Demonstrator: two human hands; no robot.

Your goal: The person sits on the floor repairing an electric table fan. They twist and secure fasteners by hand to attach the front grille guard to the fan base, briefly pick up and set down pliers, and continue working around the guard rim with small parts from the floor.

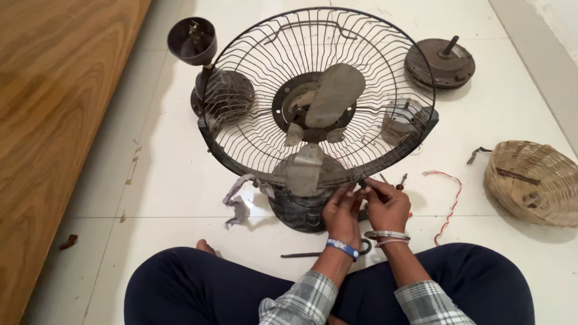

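Wire is what you have between your fingers: your left hand (341, 212) and right hand (385, 204) meet at the near rim of the fan guard (313, 90), fingertips pinched shut on the rim wires, though whether a clip or screw sits between them is too small to tell; the guard stands tilted on the dark fan base (298, 207) just in front of your knees. By the look of it the fan is well stripped down: a grey blade (334, 93) lies loose across the hub, and a motor housing (439, 62) rests apart at far right; the guard itself is not yet off the base. A dark cup-shaped cover (192, 40) stands far left; a woven basket (533, 180) sits at right with red-and-white wire (448, 201) beside it; pliers (322, 251) lie near, under your wrists; a torn grey scrap (238, 201) lies left of the base; nothing blocks your hands except the close wires.
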